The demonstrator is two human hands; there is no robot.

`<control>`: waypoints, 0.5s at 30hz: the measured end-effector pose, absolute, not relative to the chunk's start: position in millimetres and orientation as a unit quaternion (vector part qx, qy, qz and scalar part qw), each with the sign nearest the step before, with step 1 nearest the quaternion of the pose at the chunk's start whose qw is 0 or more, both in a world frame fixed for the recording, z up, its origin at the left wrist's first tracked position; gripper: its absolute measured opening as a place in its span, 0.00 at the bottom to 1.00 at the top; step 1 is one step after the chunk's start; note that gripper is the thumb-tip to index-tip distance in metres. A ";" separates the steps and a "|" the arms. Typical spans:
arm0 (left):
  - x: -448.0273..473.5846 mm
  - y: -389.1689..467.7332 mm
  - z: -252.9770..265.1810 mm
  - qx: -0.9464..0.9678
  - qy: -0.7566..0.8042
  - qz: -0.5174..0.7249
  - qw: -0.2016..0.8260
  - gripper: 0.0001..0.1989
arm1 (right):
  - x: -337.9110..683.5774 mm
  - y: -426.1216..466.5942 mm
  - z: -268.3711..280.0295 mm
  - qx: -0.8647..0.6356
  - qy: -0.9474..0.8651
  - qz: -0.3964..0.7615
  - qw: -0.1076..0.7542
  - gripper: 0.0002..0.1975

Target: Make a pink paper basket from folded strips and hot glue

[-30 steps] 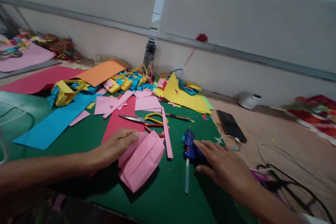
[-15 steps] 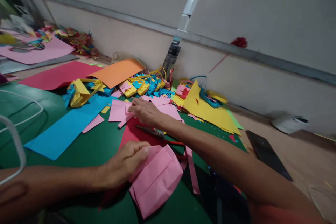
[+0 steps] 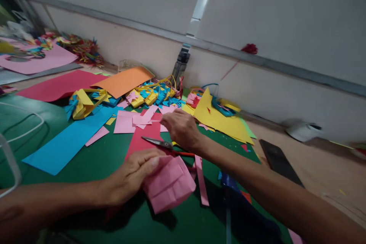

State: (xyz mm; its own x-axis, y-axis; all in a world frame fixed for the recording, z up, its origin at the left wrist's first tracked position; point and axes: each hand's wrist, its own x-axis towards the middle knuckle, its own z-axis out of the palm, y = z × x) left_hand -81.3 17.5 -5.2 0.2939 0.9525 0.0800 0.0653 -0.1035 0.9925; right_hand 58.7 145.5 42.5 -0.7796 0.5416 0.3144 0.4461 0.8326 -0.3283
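Note:
My left hand [image 3: 133,175] is closed around the edge of a folded pink paper bag [image 3: 171,187], raised a little above the green table. Farther forward, my right hand [image 3: 183,127] has its fingers curled in a pinch. A thin pale edge shows at its fingertips, too small to name. Just left of those fingers, small pink paper pieces [image 3: 142,119] lie over a red paper sheet [image 3: 140,141]. Scissors [image 3: 158,143] with red-orange handles rest on the red sheet, partly hidden by my right wrist and the bag. A pink paper strip [image 3: 201,183] lies right of the bag.
Blue paper [image 3: 68,141] lies at left, orange paper [image 3: 126,82] behind it. Several small yellow and blue paper bags [image 3: 151,95] are heaped near the wall. Yellow sheets [image 3: 223,122] and a dark phone [image 3: 280,162] lie at right. A white cable [image 3: 34,116] loops at left.
My right hand has moved right, away from the small pink pieces, which now show over the red sheet. The pink bag has tilted and risen slightly in my left hand. The view has shifted slightly.

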 end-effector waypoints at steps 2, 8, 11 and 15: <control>-81.0 19.8 0.8 0.581 0.413 0.469 0.522 0.16 | 76.8 130.8 54.3 -0.325 -0.902 0.167 0.228 0.10; -61.7 28.8 24.1 0.449 0.351 0.490 0.660 0.15 | 117.9 83.0 68.0 -0.397 -0.829 0.334 0.211 0.05; -43.3 28.9 32.3 0.402 0.304 0.480 0.718 0.11 | 134.1 63.3 68.2 -0.414 -0.781 0.420 0.207 0.05; -24.4 30.4 36.2 0.342 0.324 0.477 0.741 0.08 | 156.4 40.7 66.3 -0.429 -0.677 0.567 0.189 0.06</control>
State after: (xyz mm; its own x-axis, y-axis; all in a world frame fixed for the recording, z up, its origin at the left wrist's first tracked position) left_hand -24.4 30.4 36.2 0.3339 0.9299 -0.1543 -0.4857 0.3101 0.8173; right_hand 156.4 40.7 66.3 -0.5612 0.7948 -0.2309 0.3667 -0.0114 -0.9303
